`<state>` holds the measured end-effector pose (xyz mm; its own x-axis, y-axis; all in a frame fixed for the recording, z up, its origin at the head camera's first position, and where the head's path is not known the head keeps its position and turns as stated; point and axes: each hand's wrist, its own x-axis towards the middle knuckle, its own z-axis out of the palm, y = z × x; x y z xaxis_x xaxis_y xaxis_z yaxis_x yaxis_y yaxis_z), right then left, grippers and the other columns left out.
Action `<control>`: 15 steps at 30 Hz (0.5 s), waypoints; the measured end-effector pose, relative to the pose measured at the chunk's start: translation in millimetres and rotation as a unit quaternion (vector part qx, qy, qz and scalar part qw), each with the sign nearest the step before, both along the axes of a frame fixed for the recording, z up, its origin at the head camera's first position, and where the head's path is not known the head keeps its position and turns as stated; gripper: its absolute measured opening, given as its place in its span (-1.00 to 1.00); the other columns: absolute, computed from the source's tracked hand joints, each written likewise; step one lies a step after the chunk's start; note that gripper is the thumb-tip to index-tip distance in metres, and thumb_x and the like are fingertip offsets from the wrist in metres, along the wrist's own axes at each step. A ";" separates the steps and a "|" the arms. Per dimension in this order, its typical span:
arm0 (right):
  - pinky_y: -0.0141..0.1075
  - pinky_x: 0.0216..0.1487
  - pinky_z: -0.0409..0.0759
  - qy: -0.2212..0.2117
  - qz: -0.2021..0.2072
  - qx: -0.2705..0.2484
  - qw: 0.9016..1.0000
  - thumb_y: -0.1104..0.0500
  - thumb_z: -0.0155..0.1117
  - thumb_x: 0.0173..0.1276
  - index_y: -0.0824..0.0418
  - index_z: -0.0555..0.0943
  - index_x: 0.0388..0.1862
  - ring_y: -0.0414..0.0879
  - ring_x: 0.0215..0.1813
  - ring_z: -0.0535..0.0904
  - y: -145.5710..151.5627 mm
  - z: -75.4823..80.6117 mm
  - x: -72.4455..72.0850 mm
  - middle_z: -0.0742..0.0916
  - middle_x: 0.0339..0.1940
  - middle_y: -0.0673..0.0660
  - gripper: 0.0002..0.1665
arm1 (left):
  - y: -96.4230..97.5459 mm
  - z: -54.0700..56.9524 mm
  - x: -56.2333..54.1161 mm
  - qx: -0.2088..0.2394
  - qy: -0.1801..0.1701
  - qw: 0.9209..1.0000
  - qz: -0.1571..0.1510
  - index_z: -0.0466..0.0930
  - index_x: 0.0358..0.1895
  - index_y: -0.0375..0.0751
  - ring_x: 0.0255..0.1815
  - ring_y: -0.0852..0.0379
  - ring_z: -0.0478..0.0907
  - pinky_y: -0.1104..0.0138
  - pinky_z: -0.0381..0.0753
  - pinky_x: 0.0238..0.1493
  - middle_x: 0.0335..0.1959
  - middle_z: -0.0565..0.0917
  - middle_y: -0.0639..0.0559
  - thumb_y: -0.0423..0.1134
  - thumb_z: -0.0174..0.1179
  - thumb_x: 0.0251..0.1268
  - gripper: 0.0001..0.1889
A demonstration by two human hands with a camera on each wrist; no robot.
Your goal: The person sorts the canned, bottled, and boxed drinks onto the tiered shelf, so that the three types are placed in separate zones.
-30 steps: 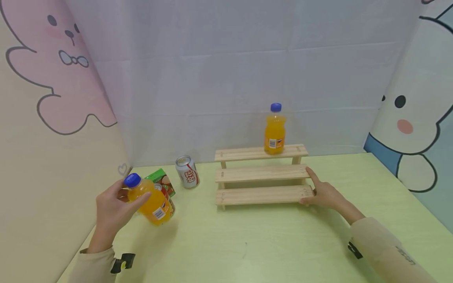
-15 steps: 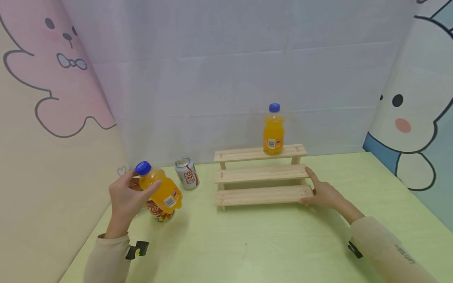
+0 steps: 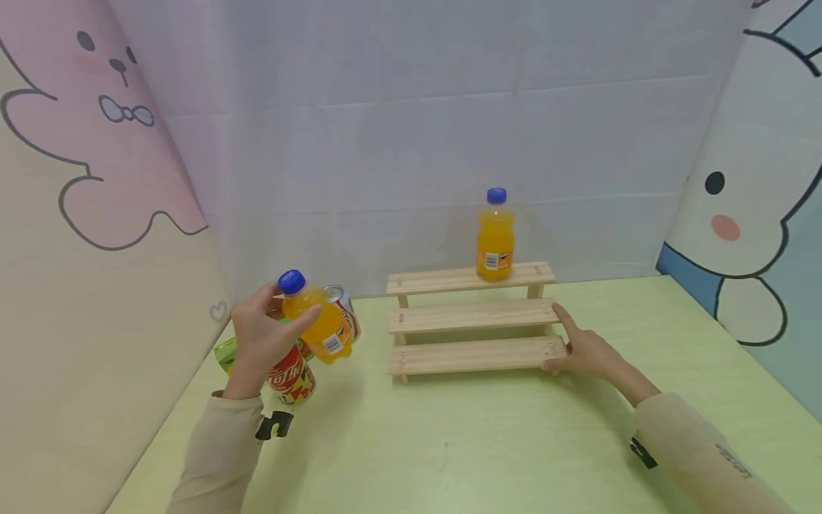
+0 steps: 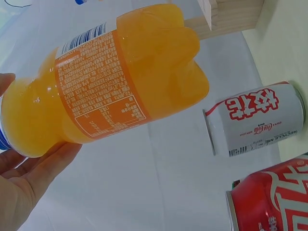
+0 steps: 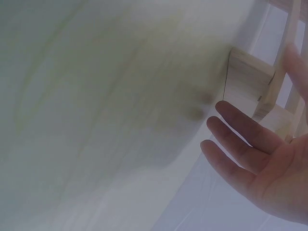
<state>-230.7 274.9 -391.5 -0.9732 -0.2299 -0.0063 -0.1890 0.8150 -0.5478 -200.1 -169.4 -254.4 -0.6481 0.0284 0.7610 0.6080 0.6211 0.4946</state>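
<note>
My left hand (image 3: pixel 257 335) grips a bottle of orange soda (image 3: pixel 324 332) by its upper part, just below the blue cap. The bottle is tilted, raised above the table, its base toward the right. In the left wrist view its orange label and barcode show, with thumb and fingers around the neck end. My right hand (image 3: pixel 587 351) rests against the right end of a three-step wooden rack (image 3: pixel 475 315). Its fingers (image 5: pixel 240 139) are spread and fairly straight in the right wrist view. A second orange soda bottle (image 3: pixel 495 239) stands upright on the top step.
Behind the held bottle stands a silver-white cola can (image 4: pixel 260 120). A red patterned Coca-Cola can (image 3: pixel 292 378) is beside the left wrist, and a green box (image 3: pixel 225 353) is partly hidden behind that hand. A pale curtain (image 3: pixel 359 157) hangs behind the table.
My left hand has carried the bottle rightward and slightly up, passing over the red can and now overlapping the silver can. The right hand has stayed at the rack.
</note>
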 end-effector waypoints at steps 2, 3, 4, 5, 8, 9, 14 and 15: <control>-0.29 -0.53 0.28 0.000 0.000 0.000 1.000 -0.10 0.41 0.00 0.31 -0.28 0.42 -0.11 -0.56 0.30 0.2 -0.4 -0.5 0.44 -0.65 0.08 0.33 | 7.1 3.7 0.2 -0.003 0.004 1.000 -0.009 0.53 -0.27 -0.60 -0.49 -0.03 0.57 0.63 0.50 -0.40 -0.38 0.63 -0.33 -0.56 0.38 -0.24 -0.65; -0.29 -0.53 0.28 0.000 0.000 0.001 1.000 -0.11 0.41 0.00 0.31 -0.28 0.43 -0.11 -0.56 0.30 0.2 -0.7 -0.7 0.45 -0.65 0.08 0.33 | 9.4 3.9 -1.3 -0.004 0.007 1.000 -0.014 0.52 -0.27 -0.60 -0.49 -0.07 0.57 0.63 0.50 -0.40 -0.38 0.63 -0.33 -0.56 0.38 -0.24 -0.65; -0.29 -0.53 0.29 -0.001 0.000 0.001 1.000 -0.11 0.41 0.00 0.31 -0.28 0.43 -0.11 -0.56 0.31 0.3 -0.9 -1.0 0.45 -0.65 0.08 0.33 | 11.8 4.2 -2.9 -0.004 0.010 1.000 -0.019 0.52 -0.27 -0.60 -0.49 -0.10 0.57 0.63 0.50 -0.40 -0.38 0.62 -0.34 -0.57 0.38 -0.23 -0.65; -0.29 -0.53 0.29 -0.001 0.000 0.000 1.000 -0.11 0.41 0.00 0.30 -0.28 0.43 -0.11 -0.55 0.31 0.3 -1.1 -1.1 0.46 -0.65 0.08 0.33 | 14.3 4.4 -4.6 -0.002 0.012 1.000 -0.023 0.52 -0.27 -0.60 -0.50 -0.10 0.56 0.63 0.50 -0.40 -0.38 0.62 -0.34 -0.57 0.38 -0.24 -0.65; -0.29 -0.53 0.30 -0.002 0.000 -0.003 1.000 -0.11 0.41 0.00 0.29 -0.28 0.43 -0.12 -0.55 0.32 0.4 -1.4 -1.4 0.47 -0.65 0.08 0.33 | 20.6 3.4 -11.2 0.000 0.024 0.999 -0.037 0.53 -0.27 -0.59 -0.50 -0.15 0.57 0.63 0.50 -0.39 -0.38 0.62 -0.34 -0.57 0.39 -0.24 -0.65; -0.29 -0.53 0.30 -0.002 0.000 -0.003 1.000 -0.11 0.41 0.00 0.29 -0.28 0.43 -0.12 -0.56 0.32 0.4 -1.4 -1.4 0.47 -0.65 0.08 0.33 | 22.2 2.0 -14.4 0.002 0.028 0.999 -0.042 0.53 -0.27 -0.59 -0.50 -0.16 0.58 0.63 0.50 -0.39 -0.38 0.62 -0.34 -0.56 0.39 -0.24 -0.65; -0.29 -0.53 0.30 -0.005 -0.002 -0.005 1.000 -0.11 0.42 0.00 0.29 -0.28 0.43 -0.12 -0.56 0.32 0.5 -1.9 -1.5 0.47 -0.65 0.08 0.33 | 24.0 -16.4 -39.5 0.007 0.039 0.998 -0.055 0.56 -0.24 -0.52 -0.48 -0.10 0.61 0.59 0.52 -0.39 -0.36 0.64 -0.27 -0.51 0.41 -0.23 -0.64; -0.29 -0.53 0.31 -0.006 -0.002 -0.005 1.000 -0.10 0.42 0.00 0.29 -0.28 0.43 -0.12 -0.55 0.33 0.5 -1.9 -1.3 0.48 -0.65 0.08 0.33 | 24.6 -19.9 -43.7 0.007 0.042 0.997 -0.057 0.56 -0.24 -0.51 -0.49 -0.08 0.60 0.55 0.54 -0.41 -0.36 0.65 -0.25 -0.49 0.42 -0.23 -0.63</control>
<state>-232.1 275.3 -393.3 -0.9740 -0.2259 -0.0157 -0.1787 0.8097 -0.5590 -243.8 -144.9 -274.3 -0.5754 0.0876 0.8132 0.7136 0.5396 0.4468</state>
